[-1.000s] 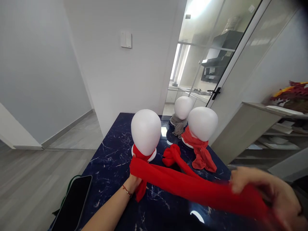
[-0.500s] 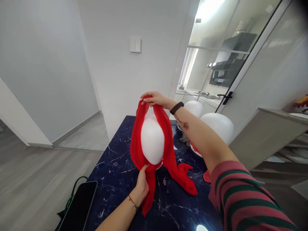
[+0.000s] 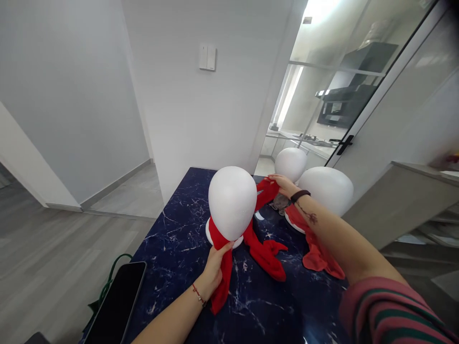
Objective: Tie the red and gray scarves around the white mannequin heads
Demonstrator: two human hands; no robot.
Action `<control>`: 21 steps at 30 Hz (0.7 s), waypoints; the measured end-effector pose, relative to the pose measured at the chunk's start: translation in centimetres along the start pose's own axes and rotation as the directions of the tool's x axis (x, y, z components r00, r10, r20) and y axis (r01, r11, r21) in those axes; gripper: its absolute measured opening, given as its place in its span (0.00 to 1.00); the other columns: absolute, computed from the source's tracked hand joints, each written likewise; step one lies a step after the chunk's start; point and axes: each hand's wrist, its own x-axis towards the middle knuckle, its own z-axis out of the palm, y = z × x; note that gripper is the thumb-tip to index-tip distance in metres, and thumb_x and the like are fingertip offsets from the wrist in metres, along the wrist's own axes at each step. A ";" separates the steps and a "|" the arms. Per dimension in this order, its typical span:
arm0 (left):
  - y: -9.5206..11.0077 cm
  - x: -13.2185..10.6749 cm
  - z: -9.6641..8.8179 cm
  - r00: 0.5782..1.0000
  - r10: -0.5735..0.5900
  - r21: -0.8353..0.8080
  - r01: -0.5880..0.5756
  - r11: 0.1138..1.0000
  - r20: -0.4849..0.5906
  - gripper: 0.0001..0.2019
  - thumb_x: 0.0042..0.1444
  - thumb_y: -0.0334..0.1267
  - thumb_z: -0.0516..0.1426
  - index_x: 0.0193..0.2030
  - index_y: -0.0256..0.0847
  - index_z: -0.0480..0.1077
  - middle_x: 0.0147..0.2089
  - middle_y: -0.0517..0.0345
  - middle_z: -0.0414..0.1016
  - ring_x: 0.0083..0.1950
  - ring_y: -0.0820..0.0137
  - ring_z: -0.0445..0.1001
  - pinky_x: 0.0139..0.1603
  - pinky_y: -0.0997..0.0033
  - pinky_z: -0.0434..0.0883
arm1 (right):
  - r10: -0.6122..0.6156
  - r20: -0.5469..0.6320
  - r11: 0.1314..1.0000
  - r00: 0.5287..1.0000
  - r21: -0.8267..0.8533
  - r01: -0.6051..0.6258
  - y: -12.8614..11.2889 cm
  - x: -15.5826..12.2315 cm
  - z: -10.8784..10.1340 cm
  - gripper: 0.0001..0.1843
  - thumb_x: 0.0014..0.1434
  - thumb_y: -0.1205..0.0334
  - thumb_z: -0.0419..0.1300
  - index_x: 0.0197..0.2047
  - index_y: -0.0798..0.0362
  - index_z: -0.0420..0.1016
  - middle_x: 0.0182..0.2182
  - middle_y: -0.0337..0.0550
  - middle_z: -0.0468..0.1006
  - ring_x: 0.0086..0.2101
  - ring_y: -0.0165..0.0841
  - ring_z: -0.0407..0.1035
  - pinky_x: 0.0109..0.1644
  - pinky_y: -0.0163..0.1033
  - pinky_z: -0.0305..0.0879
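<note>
A white foam mannequin head [image 3: 232,200] stands upright on the dark blue marbled table [image 3: 168,243]. Round its neck passes a red scarf [image 3: 263,255], one end trailing over the tabletop to the right. My left hand [image 3: 214,267] is closed on the scarf at the front of the neck, and a short end hangs below it. Out to the right, behind the head, my right hand [image 3: 283,184] pinches another stretch of the scarf and pulls it away from the neck. Part of the scarf behind the head is hidden.
Two more white foam heads, one farther back [image 3: 290,163] and one nearer [image 3: 326,188], stand at the right; a paler red cloth [image 3: 319,251] is about the nearer one. A phone [image 3: 116,303] lies at the table's left edge beside a green cord [image 3: 109,282]. Behind is a wall [image 3: 215,119].
My right hand has brought the scarf loop from above the head down to its right side. The head's top is now uncovered. My left hand keeps its grip at the front.
</note>
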 end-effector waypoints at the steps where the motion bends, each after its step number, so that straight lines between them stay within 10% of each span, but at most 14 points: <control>1: 0.0 0.1 0.0 1.000 -0.004 0.000 0.004 1.000 -0.019 0.22 0.45 0.29 0.65 0.49 0.39 0.71 0.48 0.50 0.78 0.52 0.63 0.74 0.59 0.65 0.65 | 0.029 0.009 1.000 1.000 0.007 -0.029 0.5 -1.1 -1.0 0.05 0.54 0.75 0.54 0.31 0.57 0.67 0.22 0.41 0.74 0.21 0.26 0.66 0.30 0.32 0.64; 11: -0.5 1.3 -0.2 0.982 -0.068 0.002 0.069 0.998 -0.178 0.14 0.51 0.37 0.62 0.44 0.36 0.73 0.39 0.50 0.80 0.39 0.66 0.78 0.46 0.69 0.73 | 0.416 0.501 0.908 0.759 -0.266 -0.322 4.2 -19.7 -7.3 0.31 0.54 0.56 0.62 0.59 0.54 0.60 0.37 0.47 0.78 0.24 0.23 0.69 0.28 0.29 0.64; 16: -0.7 1.7 -0.7 0.980 -0.051 0.061 0.064 0.996 -0.190 0.15 0.51 0.39 0.62 0.46 0.37 0.72 0.41 0.51 0.79 0.37 0.68 0.78 0.42 0.71 0.74 | 0.560 0.583 0.821 0.589 -0.489 -0.297 3.1 -26.1 -12.5 0.31 0.46 0.48 0.67 0.47 0.59 0.71 0.28 0.48 0.79 0.20 0.26 0.69 0.22 0.30 0.62; 21: -0.6 1.5 -0.6 0.988 -0.030 0.063 0.040 0.997 -0.149 0.16 0.50 0.37 0.63 0.46 0.39 0.73 0.45 0.51 0.78 0.44 0.67 0.77 0.51 0.68 0.71 | 0.437 0.586 0.896 0.682 -0.220 -0.385 3.2 -29.7 -12.2 0.32 0.45 0.42 0.66 0.44 0.59 0.71 0.26 0.49 0.78 0.20 0.29 0.71 0.24 0.30 0.63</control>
